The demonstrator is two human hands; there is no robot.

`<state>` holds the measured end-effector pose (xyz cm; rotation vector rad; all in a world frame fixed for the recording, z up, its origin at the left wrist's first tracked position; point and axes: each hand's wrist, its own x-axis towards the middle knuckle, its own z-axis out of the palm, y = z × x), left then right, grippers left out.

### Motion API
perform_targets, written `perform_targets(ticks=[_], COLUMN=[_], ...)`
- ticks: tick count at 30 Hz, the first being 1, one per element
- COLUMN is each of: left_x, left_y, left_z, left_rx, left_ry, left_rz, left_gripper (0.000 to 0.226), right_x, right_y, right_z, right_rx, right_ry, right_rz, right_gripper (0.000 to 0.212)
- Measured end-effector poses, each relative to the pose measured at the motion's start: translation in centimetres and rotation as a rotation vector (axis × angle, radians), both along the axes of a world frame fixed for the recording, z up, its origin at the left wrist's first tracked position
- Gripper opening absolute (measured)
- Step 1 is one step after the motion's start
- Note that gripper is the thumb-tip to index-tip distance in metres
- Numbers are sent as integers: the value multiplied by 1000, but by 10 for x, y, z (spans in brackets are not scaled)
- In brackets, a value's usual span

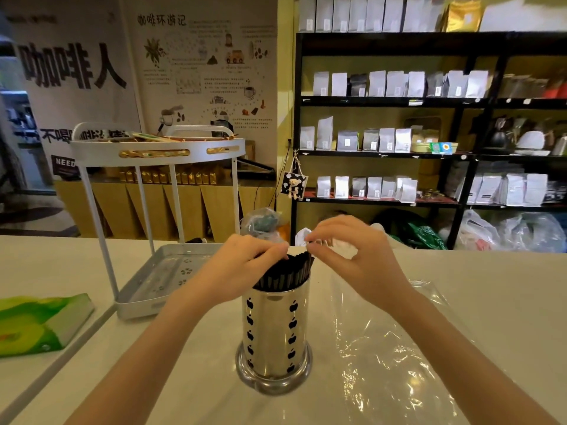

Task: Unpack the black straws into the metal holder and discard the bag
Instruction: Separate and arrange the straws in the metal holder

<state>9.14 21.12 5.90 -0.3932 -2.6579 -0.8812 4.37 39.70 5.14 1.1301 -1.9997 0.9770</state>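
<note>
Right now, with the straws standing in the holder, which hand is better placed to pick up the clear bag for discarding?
Probably the right hand. The clear plastic bag lies flat on the counter to the right of the metal holder, under the right forearm. The left hand rests on the black straws, on the far side from the bag.

bright indoor | glare on plastic bag (pixel 383 348) | edges warped, bg soft
</note>
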Motion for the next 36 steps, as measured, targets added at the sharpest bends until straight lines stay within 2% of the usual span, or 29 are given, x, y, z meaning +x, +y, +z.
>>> perform_targets(ticks=[4,8,10,12,14,18,23,26,30,34,36], left_x=[1,0,0,1,3,12,11,9,6,7,7], left_y=[3,4,6,5,1,-16,-29,-28,-28,-27,-23], left_z=[10,17,18,19,22,34,54,60,60,56,51], left_rx=[100,144,151,205,346,580,833,779,606,551,467], left_ry=[-54,-87,-36,59,101,210,597,717,729,601,545], left_rz=[-34,-121,-152,-156,-163,-168,19,135,193,111,81], left_gripper=[37,36,25,17,14,13,12,13,23,27,29], right_x=[6,12,14,14,11,-2,-13,-17,-19,-24,-22], right_y=[4,7,9,11,15,20,8,-4,-15,-25,-28], right_z=[48,91,105,111,106,76,32,13,-6,-17,-20], right_rx=[-161,-369,-484,-604,-682,-772,-595,-461,-240,-149,-150], right_ry=[-59,11,34,37,7,-189,-400,-453,-557,-859,-903], right_rz=[104,175,188,183,155,109,126,126,75,15,-23], right_gripper=[15,15,14,11,10,9,13,15,16,44,50])
